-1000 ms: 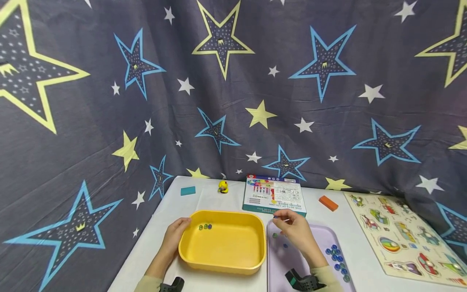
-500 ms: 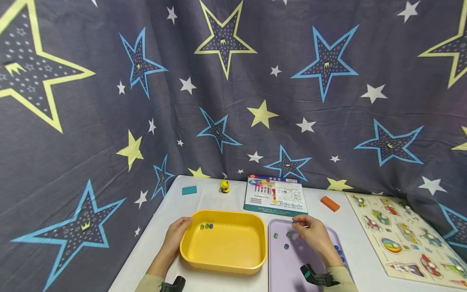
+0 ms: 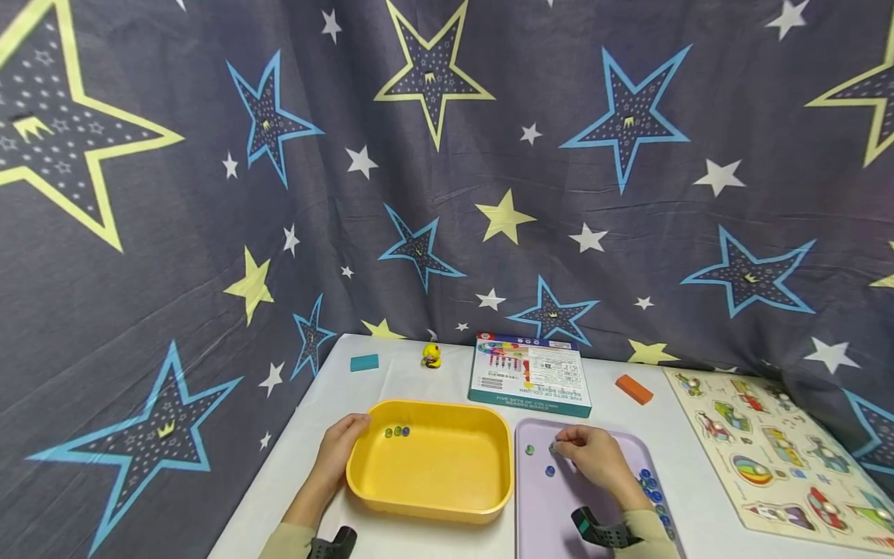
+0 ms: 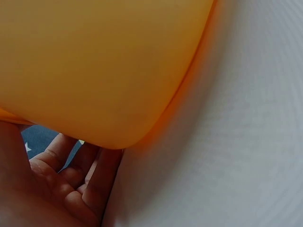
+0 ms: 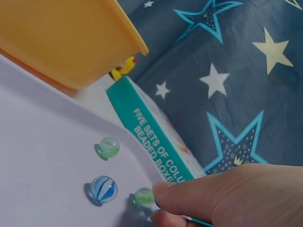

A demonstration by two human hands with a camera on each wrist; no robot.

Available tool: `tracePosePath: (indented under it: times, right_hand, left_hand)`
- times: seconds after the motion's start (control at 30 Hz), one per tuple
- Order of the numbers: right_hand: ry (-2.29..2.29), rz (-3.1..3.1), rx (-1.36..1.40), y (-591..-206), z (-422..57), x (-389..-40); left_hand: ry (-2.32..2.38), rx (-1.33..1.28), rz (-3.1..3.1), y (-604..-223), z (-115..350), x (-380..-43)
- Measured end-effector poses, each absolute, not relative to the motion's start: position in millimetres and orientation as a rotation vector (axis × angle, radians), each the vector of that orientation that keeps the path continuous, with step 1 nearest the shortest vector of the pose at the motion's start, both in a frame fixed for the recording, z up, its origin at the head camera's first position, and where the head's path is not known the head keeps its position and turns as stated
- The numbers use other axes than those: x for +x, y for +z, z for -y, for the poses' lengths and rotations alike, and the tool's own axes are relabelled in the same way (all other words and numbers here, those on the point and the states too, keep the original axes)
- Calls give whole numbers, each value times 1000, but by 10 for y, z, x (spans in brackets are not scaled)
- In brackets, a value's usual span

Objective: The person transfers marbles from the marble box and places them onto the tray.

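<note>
A yellow plastic bin (image 3: 433, 508) stands on the white table; along its inner left side are two green marbles and a blue marble (image 3: 406, 432). My left hand (image 3: 335, 454) holds the bin at its back left corner, fingers against the outer wall in the left wrist view. My right hand (image 3: 594, 456) is low over the lilac tray (image 3: 541, 528), thumb and finger pinched together. A dark blue glint of a marble shows between them. The thumb tip overlaps a green marble (image 5: 143, 196) on the tray. Another green marble (image 5: 109, 147) and a blue-swirled marble (image 5: 103, 189) lie nearby.
Several blue marbles (image 3: 649, 493) cluster at the tray's right side. Behind stand a beaded-boxes carton (image 3: 531, 376), a yellow toy figure (image 3: 431, 356), a teal block (image 3: 365, 362) and an orange block (image 3: 634, 390). A wooden picture puzzle (image 3: 782, 458) lies at the right.
My right hand has moved right from the tray's back left corner, then down toward the green marble, with a blue marble at its fingertips. My left hand stays on the bin.
</note>
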State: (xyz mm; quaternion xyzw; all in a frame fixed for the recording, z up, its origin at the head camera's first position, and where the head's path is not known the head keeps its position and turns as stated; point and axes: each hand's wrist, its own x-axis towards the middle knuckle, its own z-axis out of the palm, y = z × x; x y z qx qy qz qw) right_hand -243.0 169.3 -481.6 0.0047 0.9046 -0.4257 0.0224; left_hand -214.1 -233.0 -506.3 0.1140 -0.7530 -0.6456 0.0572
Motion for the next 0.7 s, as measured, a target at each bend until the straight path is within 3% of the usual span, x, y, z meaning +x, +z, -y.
tracePosePath:
  times: [0.7]
  right_hand:
    - [-1199, -3008, 9, -4844, -1711, -2480]
  left_hand:
    - [-1977, 343, 2283, -5040, 2352, -2150]
